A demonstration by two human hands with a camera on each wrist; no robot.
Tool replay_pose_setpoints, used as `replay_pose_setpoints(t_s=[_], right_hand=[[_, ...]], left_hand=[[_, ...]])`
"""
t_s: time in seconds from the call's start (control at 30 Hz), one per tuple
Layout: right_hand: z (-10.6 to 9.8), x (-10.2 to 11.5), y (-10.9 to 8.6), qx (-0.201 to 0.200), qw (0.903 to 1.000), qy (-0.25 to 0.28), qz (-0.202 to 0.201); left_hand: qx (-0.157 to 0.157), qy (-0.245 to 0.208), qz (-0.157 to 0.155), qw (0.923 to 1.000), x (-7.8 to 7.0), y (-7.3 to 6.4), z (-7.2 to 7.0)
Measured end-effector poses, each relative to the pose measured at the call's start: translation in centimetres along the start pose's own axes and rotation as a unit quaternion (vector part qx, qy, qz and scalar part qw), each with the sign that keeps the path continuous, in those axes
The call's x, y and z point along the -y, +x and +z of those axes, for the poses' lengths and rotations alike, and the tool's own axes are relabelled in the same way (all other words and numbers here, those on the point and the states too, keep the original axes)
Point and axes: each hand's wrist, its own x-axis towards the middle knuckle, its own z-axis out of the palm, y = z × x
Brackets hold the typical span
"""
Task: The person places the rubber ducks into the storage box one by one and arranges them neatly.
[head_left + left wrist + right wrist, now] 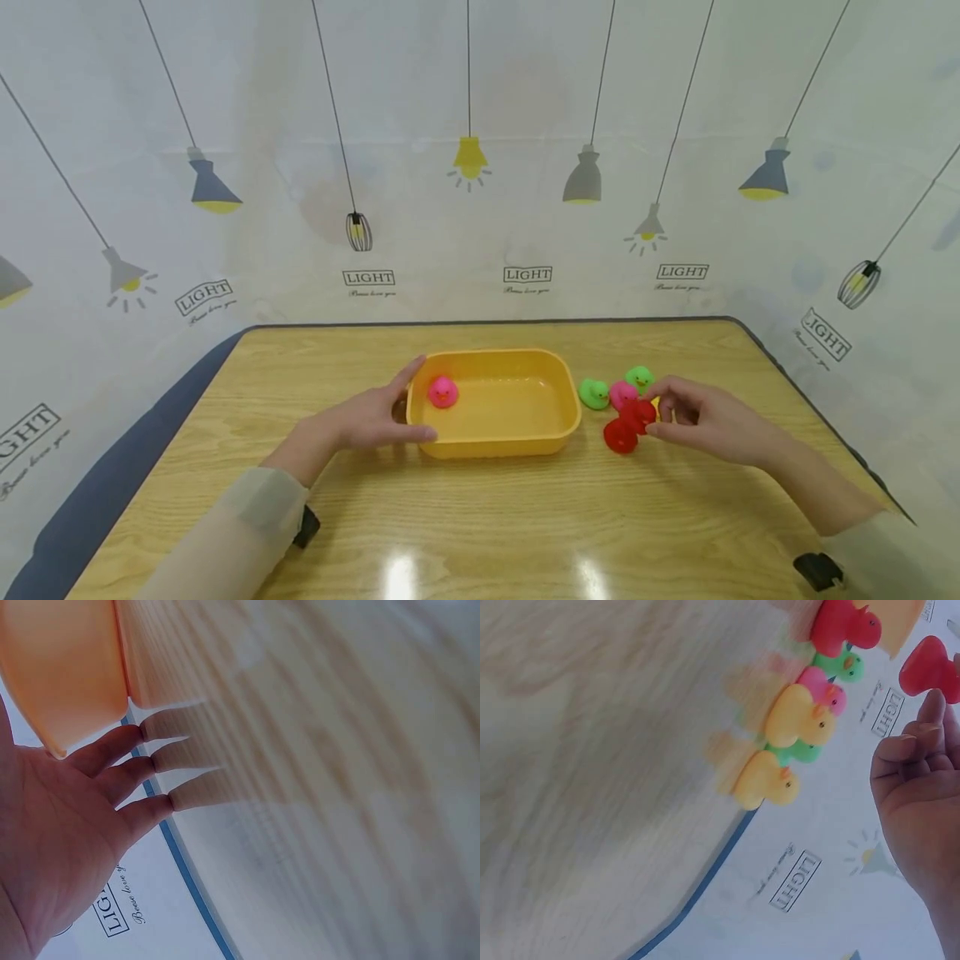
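Observation:
My left hand (375,417) grips the left end of a yellow plastic basin (495,448), thumb over the front rim and forefinger at the back corner. In the left wrist view three fingers reach down with their tips at the wooden table. One pink rubber duck (442,392) sits inside the basin at the left. To the right of the basin, my right hand (705,417) pinches a red rubber duck (926,667) between thumb and fingers, raised above the table. Another red duck (836,628) stands on the table just below it.
Beside the basin cluster more rubber ducks: a green one (595,393), a pink one (622,392), another green one (640,379) and two yellow ones, the nearer yellow duck (761,780) partly hiding a green one. A white lamp-print curtain (465,233) hangs behind the table.

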Motion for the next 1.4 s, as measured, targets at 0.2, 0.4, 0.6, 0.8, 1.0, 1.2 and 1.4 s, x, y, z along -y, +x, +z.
replay_pose_setpoints(t_s=[0.2, 0.4, 0.6, 0.8, 1.0, 1.2, 1.4], right_hand=[[1.1, 1.7, 2.3, -0.011, 0.9999, -0.006, -0.002], [2.4, 3.2, 4.7, -0.011, 0.9999, 0.007, -0.002], [3.5, 4.5, 7.0, -0.015, 0.9998, 0.003, -0.01], [5.1, 5.1, 9.4, -0.001, 0.9997, 0.009, -0.023], [6.8, 5.8, 11.9, 0.015, 0.9993, -0.021, -0.028], [8.2, 6.4, 13.9, 0.029, 0.999, -0.014, -0.032], [9.5, 6.8, 15.5, 0.033, 0.9986, -0.007, -0.041]], left_hand=[[0.003, -0.003, -0.002, 1.0, -0.1, 0.0, 0.0], [0.003, -0.002, -0.002, 1.0, -0.1, 0.0, 0.0], [0.003, -0.004, -0.003, 1.0, -0.2, 0.1, 0.1], [0.002, -0.002, -0.005, 1.0, -0.1, 0.0, 0.0], [0.003, -0.001, -0.003, 1.0, 0.0, 0.0, 0.0], [0.002, -0.001, -0.005, 1.0, 0.0, 0.0, 0.0], [0.0, 0.001, -0.005, 1.0, -0.1, 0.1, 0.0]])
